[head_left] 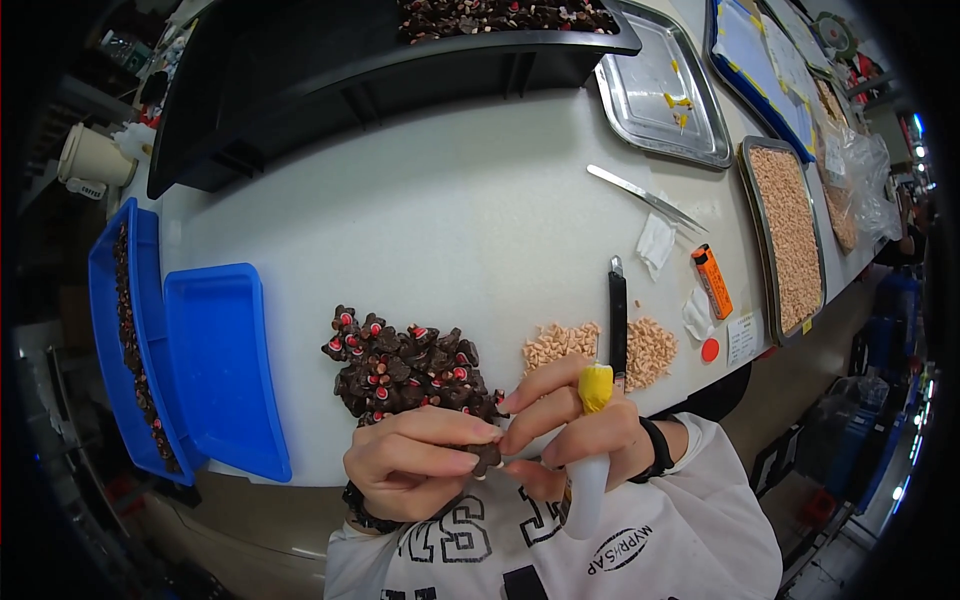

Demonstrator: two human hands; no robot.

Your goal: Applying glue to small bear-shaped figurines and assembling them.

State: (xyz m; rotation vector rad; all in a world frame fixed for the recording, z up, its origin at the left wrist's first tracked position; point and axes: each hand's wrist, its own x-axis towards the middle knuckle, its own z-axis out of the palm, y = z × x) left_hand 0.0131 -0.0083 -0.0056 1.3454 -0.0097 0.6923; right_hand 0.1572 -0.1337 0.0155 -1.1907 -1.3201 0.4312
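Note:
My left hand [415,455] pinches a small dark brown part [487,457] between thumb and fingers, close to my chest. My right hand [575,430] touches the same part with its fingertips and grips a white tool with a yellow tip [590,440]. Just beyond my hands lies a pile of dark brown parts with red dots [405,368] on the white table [450,220]. To the right of that pile sits a small heap of tan pellets [600,348], split by a black-handled tool [617,320].
Blue trays [225,365] sit at the left, one holding dark parts. A large black bin [330,70] is at the back. A steel tray [665,95], tweezers [645,198], an orange lighter [711,281] and a tray of tan pellets [790,235] lie at the right.

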